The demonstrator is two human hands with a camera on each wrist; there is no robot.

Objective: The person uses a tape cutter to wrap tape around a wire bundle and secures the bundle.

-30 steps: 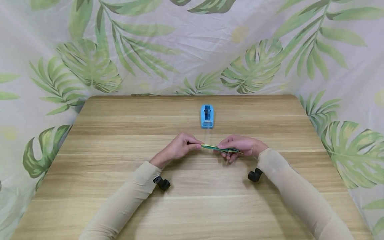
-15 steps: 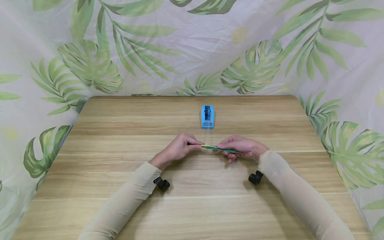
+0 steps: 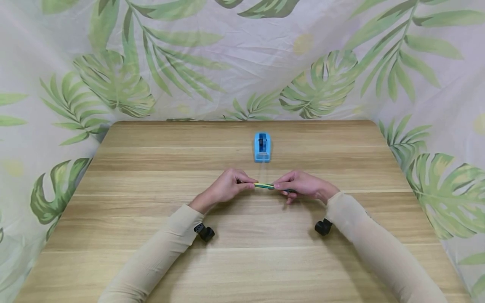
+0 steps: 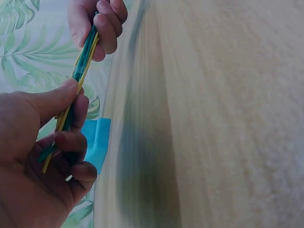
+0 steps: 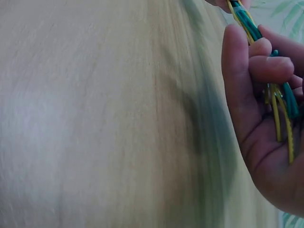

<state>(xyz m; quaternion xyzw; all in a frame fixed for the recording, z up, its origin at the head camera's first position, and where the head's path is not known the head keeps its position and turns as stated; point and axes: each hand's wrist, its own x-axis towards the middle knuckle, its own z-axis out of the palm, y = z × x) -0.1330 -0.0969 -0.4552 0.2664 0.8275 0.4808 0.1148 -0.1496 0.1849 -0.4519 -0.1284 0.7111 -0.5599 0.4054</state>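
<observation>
Since the left hand (image 3: 228,185) and the right hand (image 3: 303,184) both pinch the bundle of green and yellow strands (image 3: 264,185), held before the blue tape dispenser (image 3: 262,147), they should probably press it evenly and straight, so that the clear tape (image 3: 263,171) lies flat.

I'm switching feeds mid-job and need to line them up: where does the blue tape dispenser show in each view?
Head: the blue tape dispenser stands just right of centre, towards the far edge of the table.
Left wrist: left of centre, slightly below mid-height, partly hidden by the left hand.
Right wrist: not in it.
Shared landmark: the green-and-yellow bundle, held by the left hand and right hand.
</observation>
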